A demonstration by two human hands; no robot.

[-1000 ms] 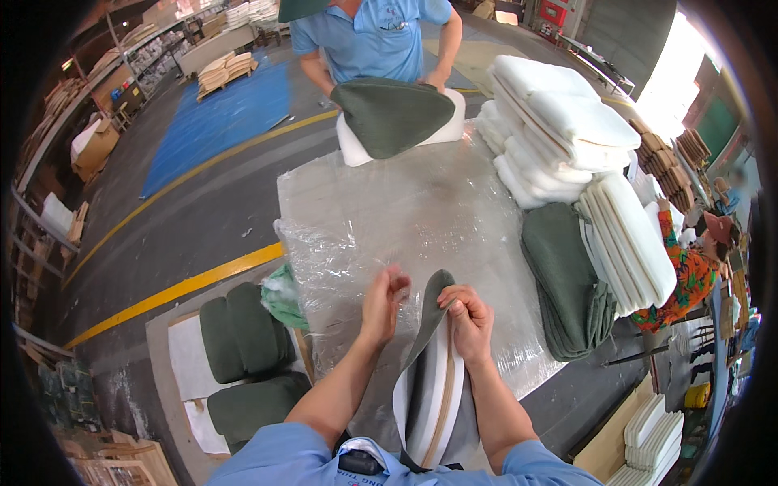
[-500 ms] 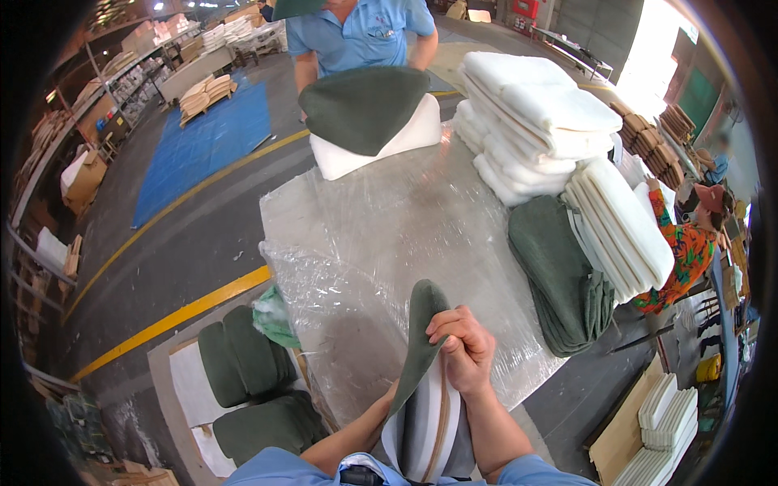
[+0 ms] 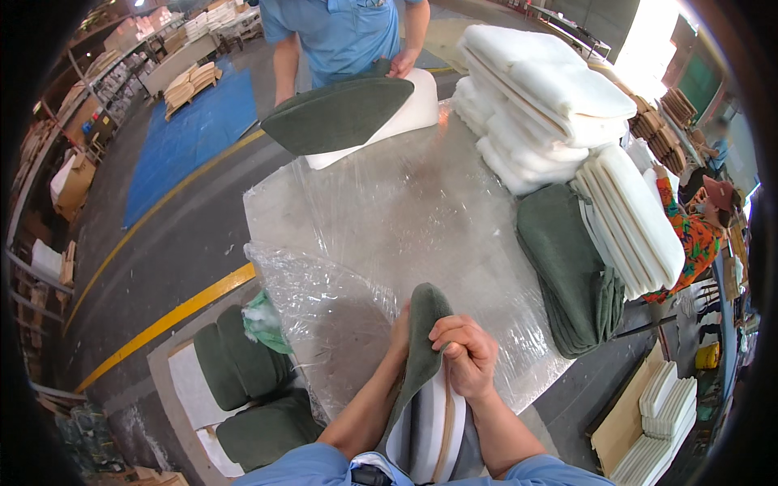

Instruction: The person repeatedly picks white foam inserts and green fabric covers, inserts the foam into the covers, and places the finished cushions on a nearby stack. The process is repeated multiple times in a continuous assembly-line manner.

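– Where is the dark green cover [image 3: 427, 328] you are handling?
– At six o'clock, close to your front, its rounded end pointing to twelve over the plastic-covered table [image 3: 369, 215]. A tan strip [image 3: 445, 417] runs along its pale inner side.
– And your right hand [image 3: 466, 354], at five?
– Your thumb and curled fingers pinch the cover's edge, just below the rounded end.
– What about your left hand [image 3: 400, 334]?
– It is on the cover's nine o'clock side, partly behind it. The fabric hides most of your fingers, so I cannot tell whether they are spread or pressed together.
– What surrounds you?
– At three, a pile of green fabric [image 3: 561, 271] with folded white pads [image 3: 636, 227] right beside it; between one and two, a tall white stack [image 3: 539, 101]. At eight, you have green bundles [image 3: 220, 373]. Near twelve, a co-worker [image 3: 344, 36] in blue holds another green piece [image 3: 336, 113] over a white pad [image 3: 423, 101].
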